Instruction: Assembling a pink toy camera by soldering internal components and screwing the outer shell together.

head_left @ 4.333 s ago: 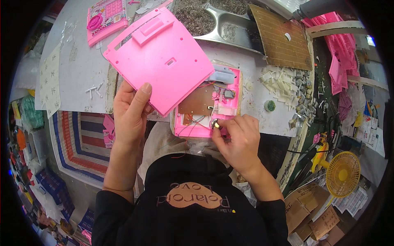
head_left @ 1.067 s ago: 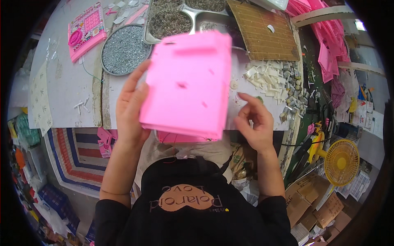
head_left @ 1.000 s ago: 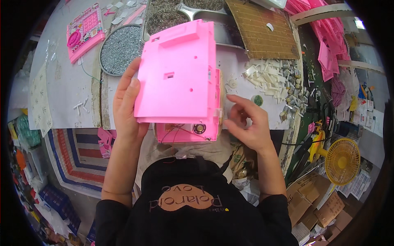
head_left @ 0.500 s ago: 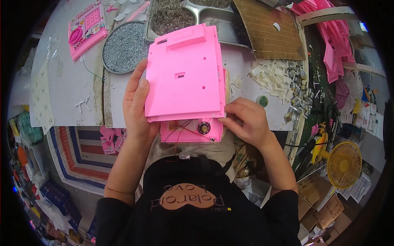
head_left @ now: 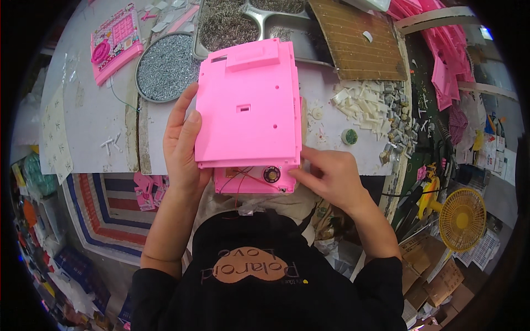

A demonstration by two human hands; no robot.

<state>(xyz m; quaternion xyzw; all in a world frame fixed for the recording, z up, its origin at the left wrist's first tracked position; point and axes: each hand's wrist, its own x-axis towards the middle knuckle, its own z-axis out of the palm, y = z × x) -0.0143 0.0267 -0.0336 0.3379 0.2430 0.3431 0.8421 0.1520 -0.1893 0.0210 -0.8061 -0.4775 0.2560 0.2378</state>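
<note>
A pink plastic back cover (head_left: 248, 127) with small screw holes and a raised box at its far end is held up in front of me. My left hand (head_left: 185, 138) clasps its left edge, thumb on the face. Under its near edge shows a pink casing (head_left: 226, 186) with thin red and dark wires and a small round black speaker (head_left: 271, 174). At the near right corner my right hand (head_left: 331, 176) pinches the edge of these parts, its thumb close to the speaker. Its fingertips are partly hidden.
Small screws fill a round tray (head_left: 168, 66) and a compartmented metal tray (head_left: 265, 22). White plastic pieces (head_left: 359, 107) and metal parts (head_left: 400, 121) lie right, near a green roll (head_left: 349, 137). A finished-looking pink toy (head_left: 118, 41) sits far left; a yellow fan (head_left: 462, 219) stands right.
The pink cover has tipped or shifted slightly toward me. My right thumb has moved a little inward and nearer, toward the speaker. The left hand keeps its hold.
</note>
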